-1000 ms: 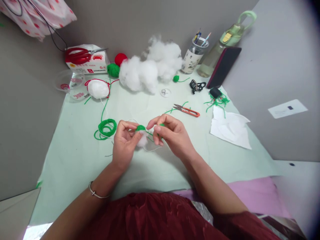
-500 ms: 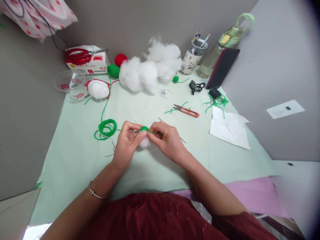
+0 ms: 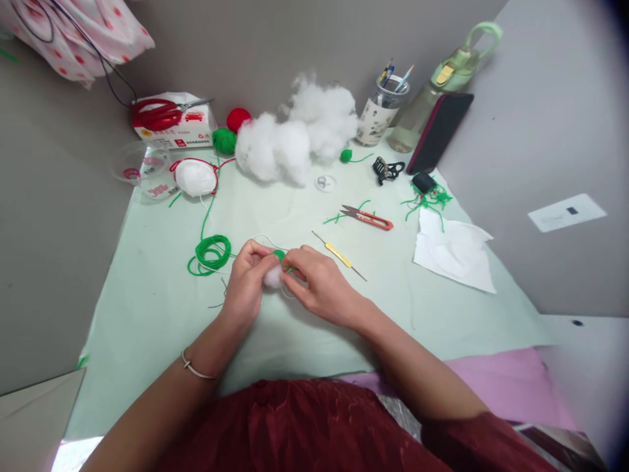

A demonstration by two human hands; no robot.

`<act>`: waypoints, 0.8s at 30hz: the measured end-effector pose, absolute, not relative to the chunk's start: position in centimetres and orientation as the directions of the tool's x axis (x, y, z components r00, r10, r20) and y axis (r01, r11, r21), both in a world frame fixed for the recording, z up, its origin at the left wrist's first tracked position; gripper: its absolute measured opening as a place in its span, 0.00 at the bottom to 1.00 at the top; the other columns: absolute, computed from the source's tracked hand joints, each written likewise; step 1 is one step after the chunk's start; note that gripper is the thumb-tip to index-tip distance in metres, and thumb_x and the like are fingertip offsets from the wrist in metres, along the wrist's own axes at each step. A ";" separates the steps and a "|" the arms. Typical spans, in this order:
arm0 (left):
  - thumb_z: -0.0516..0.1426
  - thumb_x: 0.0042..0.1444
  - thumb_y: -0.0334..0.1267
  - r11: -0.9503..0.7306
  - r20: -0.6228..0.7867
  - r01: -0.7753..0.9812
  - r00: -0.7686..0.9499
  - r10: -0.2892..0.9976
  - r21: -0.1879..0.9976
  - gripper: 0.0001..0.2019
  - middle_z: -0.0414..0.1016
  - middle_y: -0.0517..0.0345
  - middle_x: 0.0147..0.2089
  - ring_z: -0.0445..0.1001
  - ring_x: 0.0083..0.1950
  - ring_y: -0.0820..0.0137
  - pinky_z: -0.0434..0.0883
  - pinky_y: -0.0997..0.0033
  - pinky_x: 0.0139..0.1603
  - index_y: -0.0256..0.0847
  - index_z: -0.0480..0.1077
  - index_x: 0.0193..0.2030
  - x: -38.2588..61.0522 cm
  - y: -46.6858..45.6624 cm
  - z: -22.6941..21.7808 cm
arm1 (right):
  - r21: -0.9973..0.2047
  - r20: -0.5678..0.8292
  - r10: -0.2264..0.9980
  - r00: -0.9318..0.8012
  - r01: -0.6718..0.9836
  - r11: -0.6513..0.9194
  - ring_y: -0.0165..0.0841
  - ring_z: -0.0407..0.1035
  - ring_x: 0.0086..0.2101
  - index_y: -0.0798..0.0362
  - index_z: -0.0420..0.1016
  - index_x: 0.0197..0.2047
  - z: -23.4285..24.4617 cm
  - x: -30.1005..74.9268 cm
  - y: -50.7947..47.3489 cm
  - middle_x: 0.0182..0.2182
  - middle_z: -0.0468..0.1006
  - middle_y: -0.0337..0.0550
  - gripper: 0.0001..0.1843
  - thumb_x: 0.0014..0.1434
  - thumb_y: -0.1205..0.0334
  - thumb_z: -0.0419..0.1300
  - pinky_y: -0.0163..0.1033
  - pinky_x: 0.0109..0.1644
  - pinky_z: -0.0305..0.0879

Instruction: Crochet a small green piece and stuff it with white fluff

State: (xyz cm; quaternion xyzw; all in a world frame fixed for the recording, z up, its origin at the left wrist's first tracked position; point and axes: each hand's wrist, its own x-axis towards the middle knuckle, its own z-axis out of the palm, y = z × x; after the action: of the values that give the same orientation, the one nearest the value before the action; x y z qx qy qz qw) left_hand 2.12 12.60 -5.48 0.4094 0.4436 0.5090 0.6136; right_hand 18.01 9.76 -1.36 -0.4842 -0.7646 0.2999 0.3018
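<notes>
My left hand (image 3: 246, 282) and my right hand (image 3: 319, 285) meet over the pale green table cover (image 3: 147, 314). Between their fingertips sits a small crocheted piece (image 3: 275, 270), green on top and white below. Both hands pinch it, fingers closed. A green yarn strand runs from it to a loose green coil (image 3: 211, 252) on the left. A crochet hook (image 3: 339, 255) with a yellow grip lies flat just right of my right hand, touched by neither hand.
Orange thread snips (image 3: 368, 218), white paper (image 3: 455, 252), a stuffing pile (image 3: 299, 134), green (image 3: 224, 139) and red (image 3: 238, 119) yarn balls, a white yarn ball (image 3: 195, 177), a tissue box with red scissors (image 3: 170, 118), a pen jar (image 3: 381, 111), a bottle (image 3: 442, 82), a phone (image 3: 439, 131).
The crochet hook left my right hand and now lies on the table. Both hands have drawn closer together around the green and white piece.
</notes>
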 end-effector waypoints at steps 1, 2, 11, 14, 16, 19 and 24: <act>0.66 0.53 0.33 0.172 -0.147 -0.273 0.110 0.983 0.947 0.09 0.72 0.63 0.30 0.71 0.29 0.73 0.68 0.75 0.29 0.43 0.68 0.32 2.1 12.5 -5.3 | -0.742 0.179 0.928 -0.327 0.574 0.346 0.35 0.63 0.34 0.49 0.68 0.35 -1.5 18.1 9.9 0.29 0.70 0.37 0.06 0.67 0.65 0.59 0.39 0.40 0.57; 0.66 0.54 0.35 0.191 -0.159 -0.283 0.133 0.978 0.940 0.09 0.72 0.63 0.30 0.71 0.29 0.73 0.68 0.75 0.28 0.43 0.68 0.33 2.0 12.4 -5.1 | -0.744 0.180 0.940 -0.290 0.585 0.323 0.34 0.62 0.33 0.49 0.68 0.35 -1.5 18.2 10.0 0.28 0.69 0.37 0.08 0.67 0.64 0.60 0.39 0.39 0.57; 0.74 0.51 0.46 0.155 -0.081 -0.299 0.246 0.966 0.942 0.18 0.77 0.59 0.39 0.77 0.35 0.70 0.76 0.70 0.35 0.44 0.71 0.39 2.0 11.7 -4.3 | -0.892 0.010 1.000 -0.018 0.452 0.017 0.27 0.51 0.24 0.50 0.68 0.27 -0.8 19.0 10.5 0.20 0.58 0.30 0.16 0.63 0.54 0.65 0.38 0.31 0.48; 0.74 0.50 0.44 0.079 -0.023 -0.271 0.206 0.978 0.959 0.18 0.77 0.58 0.39 0.76 0.33 0.71 0.75 0.70 0.34 0.44 0.70 0.37 1.9 11.9 -4.8 | -0.920 -0.043 0.996 -0.075 0.392 -0.010 0.27 0.52 0.24 0.50 0.69 0.27 -0.6 18.8 10.2 0.20 0.60 0.30 0.21 0.66 0.46 0.63 0.38 0.30 0.48; 0.73 0.52 0.44 0.020 0.020 -0.246 0.160 0.987 0.969 0.17 0.76 0.59 0.39 0.75 0.33 0.71 0.74 0.70 0.32 0.44 0.70 0.36 1.9 12.0 -5.0 | -0.927 -0.047 0.990 -0.132 0.374 0.006 0.27 0.53 0.24 0.51 0.69 0.27 -0.3 18.4 9.9 0.20 0.62 0.31 0.23 0.68 0.45 0.60 0.37 0.31 0.49; 0.72 0.54 0.41 -0.068 0.087 -0.205 0.083 0.993 0.976 0.16 0.74 0.60 0.37 0.72 0.31 0.71 0.73 0.71 0.30 0.44 0.68 0.35 2.0 11.9 -5.1 | -0.929 -0.034 0.986 -0.165 0.369 0.030 0.27 0.53 0.24 0.51 0.68 0.28 -0.2 17.9 9.5 0.20 0.62 0.30 0.21 0.69 0.48 0.60 0.37 0.31 0.50; 0.71 0.54 0.37 -0.172 0.174 -0.152 0.002 0.985 0.973 0.16 0.72 0.62 0.37 0.73 0.35 0.71 0.73 0.72 0.34 0.45 0.66 0.36 2.6 11.7 -5.3 | -0.959 -0.092 0.988 -0.125 0.279 -0.054 0.26 0.51 0.24 0.50 0.66 0.26 -1.3 17.6 9.9 0.19 0.59 0.29 0.26 0.65 0.40 0.63 0.37 0.29 0.47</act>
State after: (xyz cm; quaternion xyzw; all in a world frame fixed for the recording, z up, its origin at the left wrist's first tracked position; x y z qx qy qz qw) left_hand 2.63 11.68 -5.34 0.5060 0.4113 0.5744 0.4949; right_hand 17.59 9.93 -1.28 -0.5471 -0.5787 0.4771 0.3716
